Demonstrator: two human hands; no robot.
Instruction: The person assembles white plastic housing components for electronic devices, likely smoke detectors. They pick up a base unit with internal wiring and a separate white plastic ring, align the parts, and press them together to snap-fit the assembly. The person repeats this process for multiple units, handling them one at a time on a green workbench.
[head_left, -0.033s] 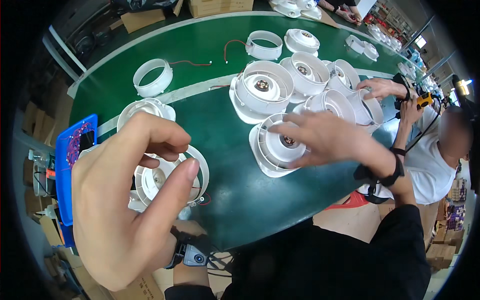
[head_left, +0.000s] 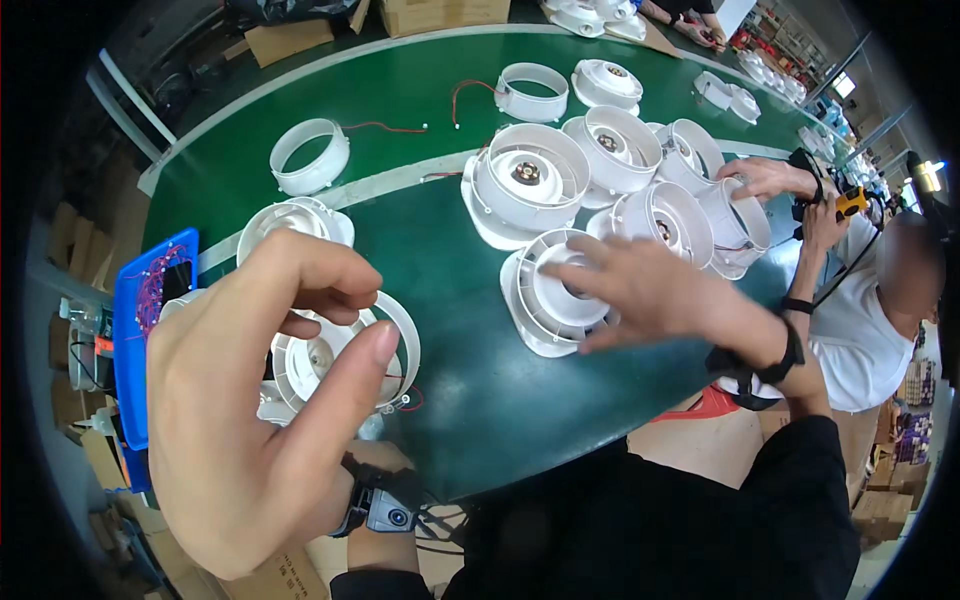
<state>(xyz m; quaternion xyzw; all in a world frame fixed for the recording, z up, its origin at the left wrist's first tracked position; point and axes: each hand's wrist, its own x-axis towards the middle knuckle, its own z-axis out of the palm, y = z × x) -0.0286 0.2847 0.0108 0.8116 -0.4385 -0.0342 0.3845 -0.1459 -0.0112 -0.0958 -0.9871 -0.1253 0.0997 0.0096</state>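
Note:
Large in the foreground, my left hand (head_left: 250, 400) is raised with fingers curled and thumb apart, nothing visible between them. Behind it, partly hidden, lies a white round fan housing (head_left: 400, 325) with a ring at its side. My right hand (head_left: 650, 290), blurred by motion, spreads its fingers over another white fan housing (head_left: 535, 300) standing on the green table. Whether the fingertips touch that housing I cannot tell. Just beyond it stands a taller white fan housing (head_left: 530, 180) with a round metal hub in its centre.
More white fan housings (head_left: 612, 150) crowd the table to the right. Two loose white rings (head_left: 310, 158) with red wires lie farther back. A blue tray (head_left: 130, 350) with wires sits at the left edge. A co-worker's hand (head_left: 760, 178) holds a white ring at right.
The view has shifted very slightly, and my right hand has moved a little to the right over the fan housing. My left hand keeps its pose.

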